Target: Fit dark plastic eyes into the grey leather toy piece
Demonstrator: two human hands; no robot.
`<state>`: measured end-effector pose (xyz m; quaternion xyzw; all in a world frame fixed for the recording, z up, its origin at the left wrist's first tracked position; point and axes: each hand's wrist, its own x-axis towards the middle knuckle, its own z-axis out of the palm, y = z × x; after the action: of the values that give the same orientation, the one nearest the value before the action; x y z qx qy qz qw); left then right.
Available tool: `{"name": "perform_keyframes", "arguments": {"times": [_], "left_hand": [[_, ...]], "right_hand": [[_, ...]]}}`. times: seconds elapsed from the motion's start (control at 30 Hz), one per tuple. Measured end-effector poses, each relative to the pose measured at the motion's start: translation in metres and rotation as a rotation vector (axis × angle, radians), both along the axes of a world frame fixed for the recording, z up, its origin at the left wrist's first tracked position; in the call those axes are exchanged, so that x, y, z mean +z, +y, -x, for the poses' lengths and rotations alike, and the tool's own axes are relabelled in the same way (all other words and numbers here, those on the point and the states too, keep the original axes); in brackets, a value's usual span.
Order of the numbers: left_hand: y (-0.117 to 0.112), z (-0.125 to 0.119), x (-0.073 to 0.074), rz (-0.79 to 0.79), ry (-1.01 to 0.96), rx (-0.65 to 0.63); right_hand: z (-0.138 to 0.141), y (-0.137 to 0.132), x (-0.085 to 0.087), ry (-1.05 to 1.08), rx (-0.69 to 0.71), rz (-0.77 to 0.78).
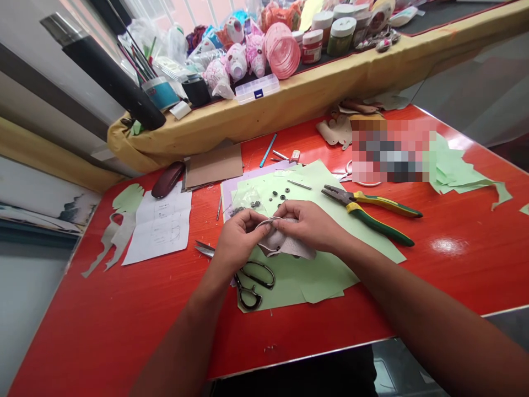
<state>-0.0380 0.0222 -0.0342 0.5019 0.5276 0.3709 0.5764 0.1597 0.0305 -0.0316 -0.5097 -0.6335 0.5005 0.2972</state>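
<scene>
A small greyish-white piece of leather or thick fabric point(301, 249) is held between both hands over green paper point(289, 286). My left hand point(237, 237) pinches its left edge, thumb and fingertips together. On the other side my right hand point(306, 223) grips the upper edge, its thumb close to the left thumb. A dark round fastener shows on the piece's lower part. Just behind the fingers lie several dark snap buttons point(282, 197) and a clear plastic bag point(250, 199) with more dark parts. Scissors with black handles point(250, 298) rest partly under my left wrist.
Green-and-yellow pliers point(372, 207) lie to the right, near a metal rod point(299, 184). Left are a printed sheet point(159, 226), a dark red glasses case point(168, 179) and cut scraps point(118, 231). Jars point(341, 36) and a clear box point(257, 88) stand on the back ledge.
</scene>
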Motion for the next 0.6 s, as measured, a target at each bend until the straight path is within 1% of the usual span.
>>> {"name": "perform_keyframes", "arguments": {"times": [0.2, 0.33, 0.6], "left_hand": [[-0.0001, -0.0006, 0.0007, 0.051, -0.021, -0.011], [0.0006, -0.0013, 0.0028, 0.095, 0.044, -0.035], [-0.0035, -0.0001, 0.0039, 0.010, 0.230, -0.062]], "right_hand": [[0.0004, -0.0011, -0.0007, -0.030, -0.006, -0.009], [0.0014, -0.0013, -0.0019, -0.071, -0.004, -0.022], [0.0024, -0.0015, -0.0032, -0.109, 0.001, -0.030]]}}
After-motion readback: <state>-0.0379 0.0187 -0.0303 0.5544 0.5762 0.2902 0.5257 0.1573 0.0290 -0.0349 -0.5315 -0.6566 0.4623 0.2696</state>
